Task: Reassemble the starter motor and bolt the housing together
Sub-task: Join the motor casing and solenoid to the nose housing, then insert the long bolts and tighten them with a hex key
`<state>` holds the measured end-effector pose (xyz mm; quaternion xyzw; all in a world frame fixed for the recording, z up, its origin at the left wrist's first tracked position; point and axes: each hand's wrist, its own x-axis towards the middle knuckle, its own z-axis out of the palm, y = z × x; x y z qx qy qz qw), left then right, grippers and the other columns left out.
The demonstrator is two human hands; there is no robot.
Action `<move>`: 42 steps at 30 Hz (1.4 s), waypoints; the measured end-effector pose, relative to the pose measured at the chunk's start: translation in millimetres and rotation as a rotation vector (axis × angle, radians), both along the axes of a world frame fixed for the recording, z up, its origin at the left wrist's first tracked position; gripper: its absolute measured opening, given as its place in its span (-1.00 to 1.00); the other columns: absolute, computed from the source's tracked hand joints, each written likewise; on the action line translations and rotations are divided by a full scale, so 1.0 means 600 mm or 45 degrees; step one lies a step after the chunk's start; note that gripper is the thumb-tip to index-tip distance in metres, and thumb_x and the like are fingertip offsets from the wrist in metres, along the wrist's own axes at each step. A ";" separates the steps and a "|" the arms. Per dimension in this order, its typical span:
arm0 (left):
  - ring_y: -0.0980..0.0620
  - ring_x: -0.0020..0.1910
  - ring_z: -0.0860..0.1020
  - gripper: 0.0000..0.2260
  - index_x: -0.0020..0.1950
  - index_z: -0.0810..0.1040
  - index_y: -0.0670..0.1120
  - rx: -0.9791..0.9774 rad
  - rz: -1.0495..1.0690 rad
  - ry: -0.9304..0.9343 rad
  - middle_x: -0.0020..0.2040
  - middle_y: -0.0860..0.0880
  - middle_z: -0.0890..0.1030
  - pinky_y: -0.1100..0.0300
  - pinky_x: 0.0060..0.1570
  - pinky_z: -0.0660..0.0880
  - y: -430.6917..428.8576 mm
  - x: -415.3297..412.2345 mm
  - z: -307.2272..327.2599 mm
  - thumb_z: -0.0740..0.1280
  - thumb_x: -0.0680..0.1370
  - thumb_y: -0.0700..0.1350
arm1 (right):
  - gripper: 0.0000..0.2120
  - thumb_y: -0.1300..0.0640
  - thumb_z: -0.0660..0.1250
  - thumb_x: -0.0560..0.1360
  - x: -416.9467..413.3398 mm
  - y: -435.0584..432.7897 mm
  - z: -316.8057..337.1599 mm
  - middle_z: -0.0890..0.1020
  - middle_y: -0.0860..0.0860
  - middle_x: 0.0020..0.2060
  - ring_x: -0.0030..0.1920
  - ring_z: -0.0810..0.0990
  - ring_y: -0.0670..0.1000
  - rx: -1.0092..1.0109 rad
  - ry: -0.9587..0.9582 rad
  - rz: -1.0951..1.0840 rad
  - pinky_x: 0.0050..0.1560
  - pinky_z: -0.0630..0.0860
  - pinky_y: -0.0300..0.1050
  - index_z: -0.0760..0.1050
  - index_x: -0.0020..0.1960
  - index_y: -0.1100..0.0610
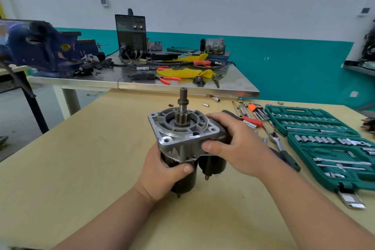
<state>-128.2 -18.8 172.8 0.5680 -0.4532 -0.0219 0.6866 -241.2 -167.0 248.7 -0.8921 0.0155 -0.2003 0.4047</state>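
Starter motor (pixel 182 144) upright over desk (pixel 81 168) before you, shaft up; your left hand (pixel 160 172) on its lower body, right hand (pixel 235 144) at flange. Socket case (pixel 324 148) at your right, ratchet (pixel 279 143) between case and motor. Behind, second desk (pixel 101 79) carries vise (pixel 40 46), welder (pixel 130 36).

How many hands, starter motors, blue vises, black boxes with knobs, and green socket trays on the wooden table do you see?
hands: 2, the left hand and the right hand
starter motor: 1
blue vise: 1
black box with knobs: 1
green socket trays: 2
total: 7
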 end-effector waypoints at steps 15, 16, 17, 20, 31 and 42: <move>0.19 0.19 0.56 -0.30 0.23 0.46 -0.12 -0.010 0.065 -0.007 0.16 0.18 0.62 0.35 0.14 0.44 0.001 0.005 -0.012 0.39 0.34 0.39 | -0.43 -0.31 0.42 0.25 0.003 -0.017 -0.039 0.60 -0.23 0.06 0.10 0.59 -0.15 0.419 -0.191 0.122 -0.03 0.55 -0.25 0.40 0.21 -0.22; 0.23 0.18 0.55 -0.32 0.22 0.46 -0.09 -0.015 0.079 -0.016 0.15 0.22 0.61 0.37 0.13 0.43 0.002 0.006 -0.013 0.38 0.35 0.40 | -0.43 -0.29 0.42 0.27 0.006 -0.042 -0.040 0.61 -0.13 0.10 0.14 0.59 -0.05 0.622 -0.274 0.066 0.04 0.56 -0.12 0.42 0.22 -0.15; 0.25 0.17 0.54 -0.33 0.21 0.46 -0.09 -0.019 0.098 -0.032 0.15 0.25 0.61 0.38 0.13 0.43 0.004 0.007 -0.014 0.37 0.36 0.40 | -0.51 -0.24 0.38 0.32 0.010 -0.072 -0.039 0.63 -0.07 0.08 0.14 0.60 0.02 0.786 -0.360 -0.074 0.09 0.55 -0.01 0.45 0.19 -0.09; 0.22 0.15 0.56 -0.20 0.20 0.49 -0.21 -0.024 0.176 -0.034 0.12 0.23 0.63 0.34 0.13 0.45 0.016 0.024 -0.016 0.37 0.31 0.45 | -0.80 -0.09 0.26 0.45 0.015 -0.150 -0.038 0.66 -0.08 -0.04 -0.03 0.65 -0.06 0.609 -0.319 -0.688 0.06 0.58 0.07 0.53 0.03 -0.09; -0.07 0.11 0.54 -0.41 0.18 0.50 -0.18 -0.196 0.449 0.231 0.06 -0.11 0.60 -0.03 0.12 0.45 0.095 0.119 -0.040 0.32 0.24 0.11 | -0.82 0.06 0.23 0.56 0.107 -0.151 -0.085 0.61 -0.10 -0.08 -0.13 0.54 -0.11 -0.509 0.404 -0.560 -0.11 0.53 -0.12 0.57 0.09 -0.04; -0.02 0.13 0.59 -0.44 0.12 0.57 0.01 -0.063 0.399 0.168 0.04 0.04 0.67 -0.09 0.16 0.52 0.095 0.107 -0.030 0.44 0.25 0.31 | -0.80 0.07 0.19 0.49 0.257 0.004 -0.087 0.61 0.00 -0.11 -0.11 0.56 0.08 -0.802 0.575 -0.231 -0.12 0.54 -0.06 0.58 -0.02 0.07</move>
